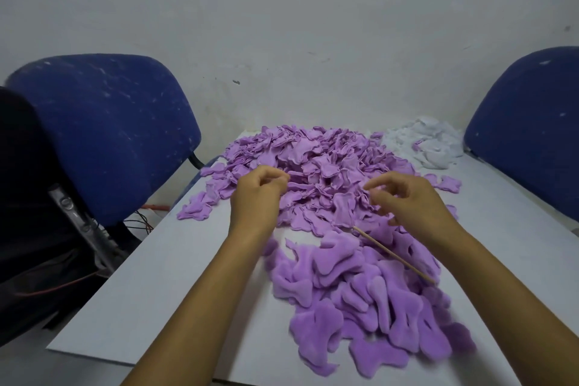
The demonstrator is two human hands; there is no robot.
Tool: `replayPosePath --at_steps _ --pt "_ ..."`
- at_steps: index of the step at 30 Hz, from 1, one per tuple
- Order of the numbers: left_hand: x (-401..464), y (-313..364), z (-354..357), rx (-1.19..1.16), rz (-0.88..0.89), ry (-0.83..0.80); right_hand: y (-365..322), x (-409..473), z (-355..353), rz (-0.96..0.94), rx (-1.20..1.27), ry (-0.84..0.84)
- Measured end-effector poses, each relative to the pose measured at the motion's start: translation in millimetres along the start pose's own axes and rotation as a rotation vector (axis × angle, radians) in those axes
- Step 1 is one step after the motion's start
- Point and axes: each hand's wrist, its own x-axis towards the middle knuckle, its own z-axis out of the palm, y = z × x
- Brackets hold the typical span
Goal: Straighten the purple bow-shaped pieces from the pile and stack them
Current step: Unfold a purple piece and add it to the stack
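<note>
A person's two bare forearms reach out over a pale grey table top (163,285). The left hand (255,194) hovers over the left edge of a large far pile of crumpled purple bow-shaped fabric pieces (319,163); its fingers are curled in, thumb and forefinger drawn together at the tip, and whether anything is pinched between them cannot be told. The right hand (404,197) sits over the right part of the same pile, fingers bent and loosely gathered, the fingertips touching or just above one flat purple bow-shaped piece (343,208) that lies at the near edge of the pile; whether it truly grips the piece cannot be told. A thin light wooden stick (394,255) slants from just beside that piece toward the near right, passing under the right wrist. Nearer the person lies a second heap of smoother purple bow-shaped pieces (360,301), overlapping one another loosely. At the far right of the table is a small mound of white fabric scraps (429,144). A blue upholstered chair (103,122) stands to the left, another blue chair back (532,122) to the right, with a pale wall (282,25) behind.
</note>
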Motion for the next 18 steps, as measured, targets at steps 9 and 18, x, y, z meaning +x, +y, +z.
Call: replayPosePath --at_steps 9,18 --pt "19.5 -24.1 28.7 0.021 -0.041 -0.189 31.7 23.9 39.2 0.08 -0.355 0.034" --pt "33.3 -34.7 56.7 0.016 -0.069 -0.257 37.5 43.2 56.3 0.086 -0.263 0.068"
